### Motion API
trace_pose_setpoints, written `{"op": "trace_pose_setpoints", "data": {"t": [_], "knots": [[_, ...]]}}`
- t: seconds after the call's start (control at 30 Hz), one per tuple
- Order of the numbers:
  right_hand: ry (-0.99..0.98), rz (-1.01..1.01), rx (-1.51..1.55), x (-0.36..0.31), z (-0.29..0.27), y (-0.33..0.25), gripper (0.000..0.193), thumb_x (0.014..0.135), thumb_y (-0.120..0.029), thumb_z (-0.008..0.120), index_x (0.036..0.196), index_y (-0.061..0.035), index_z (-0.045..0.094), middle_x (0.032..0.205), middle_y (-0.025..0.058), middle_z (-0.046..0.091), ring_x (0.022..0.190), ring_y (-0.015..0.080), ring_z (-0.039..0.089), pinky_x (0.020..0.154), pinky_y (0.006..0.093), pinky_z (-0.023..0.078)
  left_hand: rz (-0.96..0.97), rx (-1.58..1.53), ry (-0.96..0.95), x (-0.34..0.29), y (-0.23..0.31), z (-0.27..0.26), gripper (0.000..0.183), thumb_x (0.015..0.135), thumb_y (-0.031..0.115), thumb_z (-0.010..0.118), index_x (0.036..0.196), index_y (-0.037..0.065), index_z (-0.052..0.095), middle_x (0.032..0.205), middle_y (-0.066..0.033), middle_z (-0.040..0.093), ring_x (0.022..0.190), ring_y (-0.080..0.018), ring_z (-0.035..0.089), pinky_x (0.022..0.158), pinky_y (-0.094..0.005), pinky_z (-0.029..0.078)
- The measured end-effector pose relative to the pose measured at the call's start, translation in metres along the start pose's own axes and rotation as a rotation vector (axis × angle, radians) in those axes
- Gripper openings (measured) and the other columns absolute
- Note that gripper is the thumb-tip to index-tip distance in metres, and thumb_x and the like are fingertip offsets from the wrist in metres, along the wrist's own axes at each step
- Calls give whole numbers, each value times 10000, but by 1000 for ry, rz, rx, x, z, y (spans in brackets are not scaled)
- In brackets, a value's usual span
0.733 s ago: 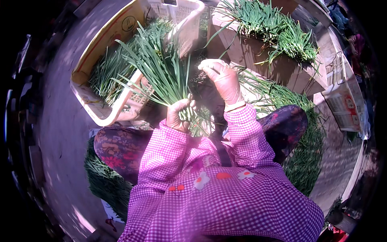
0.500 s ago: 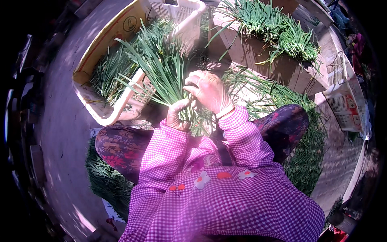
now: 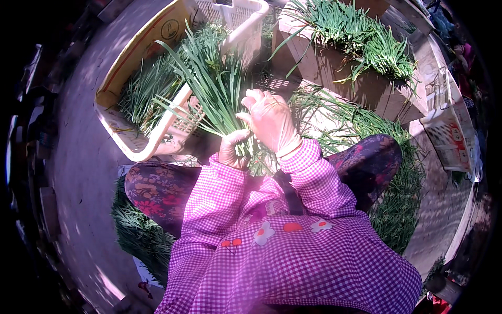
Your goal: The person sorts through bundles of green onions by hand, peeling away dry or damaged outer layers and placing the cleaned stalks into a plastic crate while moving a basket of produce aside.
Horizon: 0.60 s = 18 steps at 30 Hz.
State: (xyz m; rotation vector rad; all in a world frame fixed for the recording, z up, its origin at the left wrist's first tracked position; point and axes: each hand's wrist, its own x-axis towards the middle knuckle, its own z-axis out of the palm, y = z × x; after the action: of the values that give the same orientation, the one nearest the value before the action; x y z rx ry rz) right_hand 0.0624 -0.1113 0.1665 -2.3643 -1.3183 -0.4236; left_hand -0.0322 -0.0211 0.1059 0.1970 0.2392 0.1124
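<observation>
Over from the right has come our right hand [image 3: 269,119], clear of the stalks in the earliest frame and now right up against the green bunch [image 3: 213,91], while our left hand [image 3: 232,149] has barely shifted! We've got the left fingers clamped around the lower stalks, leaves fanning up and away above them; the right thumb is at the stalks just above that grip, fingers bent, and whether they pinch a strand we cannot tell. Beyond the left fingers, up and to the left, sits the crate [image 3: 137,156] of more greens; right of the right fingers lie loose leaves [image 3: 361,125]. We'd call this step picking over or tidying the held stalks, and the next move seems to call for a steady left grip with a light, careful right-hand touch.
</observation>
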Motion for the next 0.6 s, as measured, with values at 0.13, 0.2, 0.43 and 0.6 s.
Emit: {"op": "trace_pose_setpoints", "data": {"t": [0.13,0.2,0.43,0.6], "knots": [[-14,-15,6,-1,3,3,217,798,-250,608,922,-73,588,967,55,542,894,200,558,754,332,440,-90,45,146,-2,3,-11,394,728,-56,544,1118,-25,495,916,-152,619,752,-247,651,668,-331,575],[5,-30,-19,-2,1,3,188,795,-229,600,906,-79,588,957,55,540,878,199,559,742,331,440,-111,53,208,-4,2,-8,410,717,-58,550,1123,-46,497,916,-160,625,768,-252,653,672,-336,575],[71,9,-309,-4,11,-6,95,744,-171,550,807,-101,559,774,16,490,752,148,535,644,301,414,-44,269,54,0,0,-37,330,737,5,560,1046,-111,552,1021,-204,628,968,-313,618,892,-423,503],[155,89,-23,-3,14,5,77,781,-155,573,774,-82,550,790,61,544,697,207,585,631,322,462,-33,228,97,1,-5,-29,343,747,22,560,1062,-114,539,1025,-213,620,928,-302,627,825,-381,531]]}}
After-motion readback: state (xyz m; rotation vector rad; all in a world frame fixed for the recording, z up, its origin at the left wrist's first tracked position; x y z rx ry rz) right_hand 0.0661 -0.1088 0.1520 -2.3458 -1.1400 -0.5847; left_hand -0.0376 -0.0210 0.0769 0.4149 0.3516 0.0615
